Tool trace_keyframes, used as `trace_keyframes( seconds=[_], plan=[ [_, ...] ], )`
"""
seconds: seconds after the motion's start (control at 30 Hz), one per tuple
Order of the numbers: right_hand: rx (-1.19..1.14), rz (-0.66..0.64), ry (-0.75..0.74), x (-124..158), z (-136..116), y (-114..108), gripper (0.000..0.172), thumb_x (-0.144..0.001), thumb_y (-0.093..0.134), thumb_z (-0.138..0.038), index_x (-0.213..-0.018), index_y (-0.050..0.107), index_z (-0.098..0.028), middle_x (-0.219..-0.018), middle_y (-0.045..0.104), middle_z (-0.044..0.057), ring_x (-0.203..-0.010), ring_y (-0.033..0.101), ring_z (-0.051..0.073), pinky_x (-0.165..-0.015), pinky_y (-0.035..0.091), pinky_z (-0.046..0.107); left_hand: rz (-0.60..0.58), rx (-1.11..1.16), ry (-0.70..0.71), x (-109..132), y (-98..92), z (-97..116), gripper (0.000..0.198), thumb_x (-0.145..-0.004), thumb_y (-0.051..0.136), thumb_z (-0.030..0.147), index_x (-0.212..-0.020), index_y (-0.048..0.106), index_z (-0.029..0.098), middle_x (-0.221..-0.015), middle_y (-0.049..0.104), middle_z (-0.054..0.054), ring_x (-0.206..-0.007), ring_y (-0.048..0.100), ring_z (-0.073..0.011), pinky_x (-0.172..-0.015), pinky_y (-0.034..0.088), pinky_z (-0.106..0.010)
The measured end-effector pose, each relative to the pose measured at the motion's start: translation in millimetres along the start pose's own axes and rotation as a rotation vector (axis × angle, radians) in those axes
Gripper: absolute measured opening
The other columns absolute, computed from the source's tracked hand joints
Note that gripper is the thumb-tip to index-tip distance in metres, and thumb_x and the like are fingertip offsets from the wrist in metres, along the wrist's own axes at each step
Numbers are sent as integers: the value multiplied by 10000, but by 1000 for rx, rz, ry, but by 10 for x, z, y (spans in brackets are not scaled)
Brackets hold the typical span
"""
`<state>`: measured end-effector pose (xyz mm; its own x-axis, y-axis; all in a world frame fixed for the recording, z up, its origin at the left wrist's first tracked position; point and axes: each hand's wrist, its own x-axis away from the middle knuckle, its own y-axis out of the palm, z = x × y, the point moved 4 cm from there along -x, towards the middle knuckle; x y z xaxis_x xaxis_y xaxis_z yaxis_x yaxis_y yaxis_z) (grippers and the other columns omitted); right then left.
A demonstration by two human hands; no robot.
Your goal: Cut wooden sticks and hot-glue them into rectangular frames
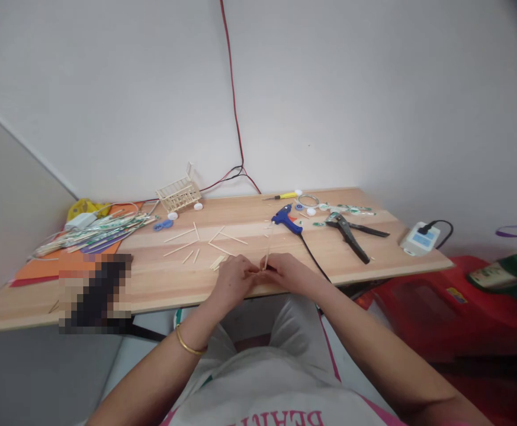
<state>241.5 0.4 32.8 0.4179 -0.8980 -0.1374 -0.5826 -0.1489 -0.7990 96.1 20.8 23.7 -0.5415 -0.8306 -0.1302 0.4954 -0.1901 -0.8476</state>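
Observation:
Near the table's front edge, my left hand [235,278] and my right hand [287,272] meet with fingertips pinched together. A thin wooden stick [266,255] stands up from my right fingers. What my left fingertips pinch is too small to make out. Just beyond my hands lies a blue hot glue gun [287,219], its nozzle pointing up and away. Left of it are several loose sticks [182,235] and a few short cut pieces [217,262]. At the back stands a small cart-like frame [179,192] built of sticks.
Black-handled cutters [349,234] lie to the right, near a white power adapter [420,238]. Behind are a yellow-handled knife [285,196], a wire ring [308,201] and bottle caps [167,224]. Wrapped sticks [102,231] rest on coloured paper [63,263] at left. The glue gun's cord [314,257] crosses the front edge.

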Motion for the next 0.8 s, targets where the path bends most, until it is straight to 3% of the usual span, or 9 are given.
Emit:
trace_keyframes(
  seconds=[0.2,0.5,0.8],
  plan=[
    [-10,-4,-11,-2,47,101,116,-846,512,-223,-843,615,-171,-820,658,43,-768,576,165,-699,397,256,-34,-55,-51,-38,157,30,153,-761,583,286,-805,719,232,-814,646,-50,-826,538,-200,-732,345,-318],
    [13,11,-5,40,50,134,114,-857,500,-221,-850,601,-169,-833,649,52,-782,572,167,-697,396,253,26,-84,-35,-31,171,48,138,-756,594,296,-753,704,212,-778,632,-46,-829,522,-202,-708,311,-319],
    [7,26,-16,43,66,145,108,-851,509,-216,-832,602,-165,-811,648,46,-769,570,162,-687,389,242,10,-78,-50,-30,186,23,133,-757,594,288,-718,689,203,-792,634,-41,-832,525,-196,-742,321,-321]
  ],
)
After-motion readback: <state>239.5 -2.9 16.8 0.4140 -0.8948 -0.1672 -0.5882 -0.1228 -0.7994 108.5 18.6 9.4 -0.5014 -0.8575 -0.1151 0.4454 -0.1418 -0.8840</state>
